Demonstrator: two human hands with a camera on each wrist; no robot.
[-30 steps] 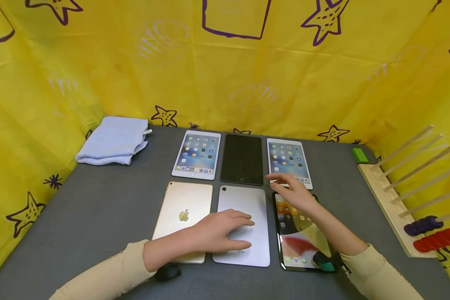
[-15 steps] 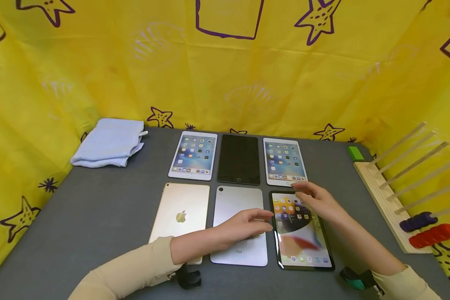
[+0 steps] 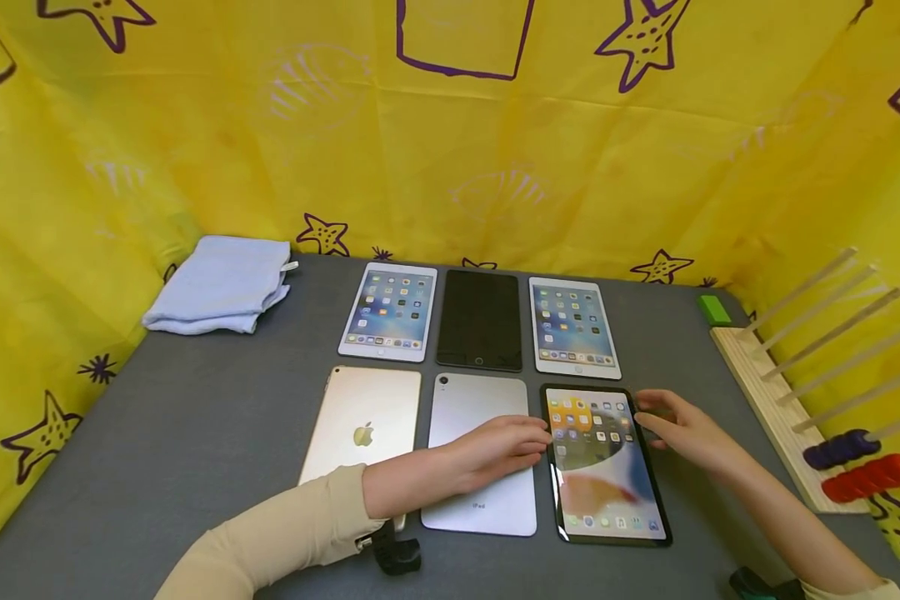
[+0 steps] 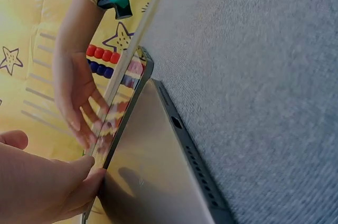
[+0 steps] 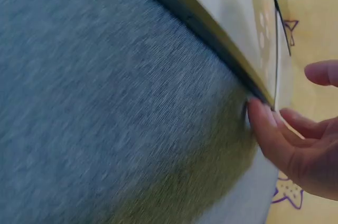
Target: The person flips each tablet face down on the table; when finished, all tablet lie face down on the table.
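A black-rimmed tablet [image 3: 607, 492] lies screen up at the front right, its display lit with app icons. Over the silver iPad [image 3: 480, 400], which lies back up, my left hand [image 3: 495, 454] reaches across, fingertips right at the lit tablet's left edge. On the opposite side my right hand [image 3: 682, 429] has its fingers at the upper right edge of the same tablet. In the right wrist view, the fingertips [image 5: 259, 113] meet that tablet's side near a corner. A gold tablet [image 3: 375, 400] lies back up, partly beneath my left forearm.
Behind stand a row of tablets: a white one [image 3: 390, 312], a dark-screened one [image 3: 480, 321] and another white one [image 3: 573, 329]. A folded blue cloth [image 3: 221, 283] lies back left. To the right are a wooden bead rack [image 3: 780, 417] and a green block [image 3: 715, 311].
My right hand has moved right and nearer, from the white tablet's lower edge to the lit tablet's right edge. My left hand has slid right across the silver iPad to that tablet's left edge.
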